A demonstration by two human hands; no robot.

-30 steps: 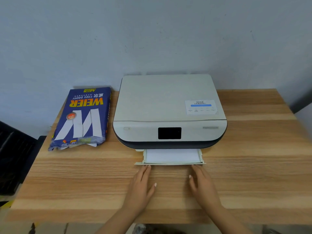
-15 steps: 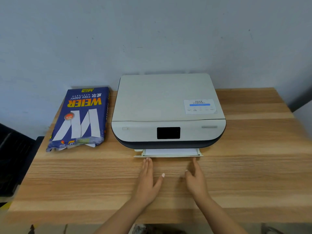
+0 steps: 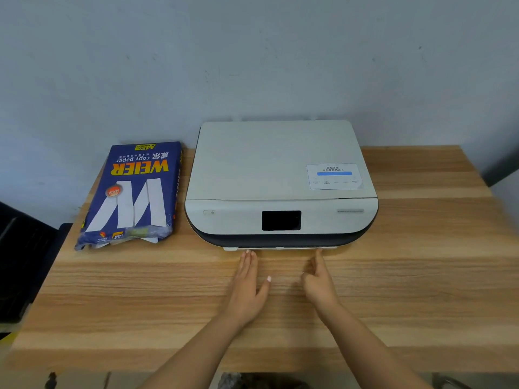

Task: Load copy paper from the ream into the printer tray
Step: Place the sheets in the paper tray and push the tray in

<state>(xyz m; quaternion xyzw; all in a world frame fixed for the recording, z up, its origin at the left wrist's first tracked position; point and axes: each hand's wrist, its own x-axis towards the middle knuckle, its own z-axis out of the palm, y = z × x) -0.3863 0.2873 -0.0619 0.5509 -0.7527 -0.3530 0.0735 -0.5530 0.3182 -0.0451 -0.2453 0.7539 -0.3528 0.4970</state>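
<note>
A white printer (image 3: 280,169) with a dark base and a black screen stands at the back middle of the wooden table (image 3: 421,276). Its paper tray (image 3: 280,248) is pushed in, only a thin white front lip showing; the paper inside is hidden. My left hand (image 3: 248,284) lies flat, fingertips touching the lip's left part. My right hand (image 3: 318,279) touches the lip's right part with its fingertips. Neither hand holds anything. The blue ream of copy paper (image 3: 134,192), torn open at its near end, lies left of the printer.
A grey wall (image 3: 252,57) rises right behind the printer and the ream. Left of the table there is a dark object (image 3: 19,262) lower down. Bare wood stretches right of the printer and in front of it.
The tray, pulled out with white paper showing a second ago, has slid into the printer. Both hands moved forward with it, fingertips on its front lip.
</note>
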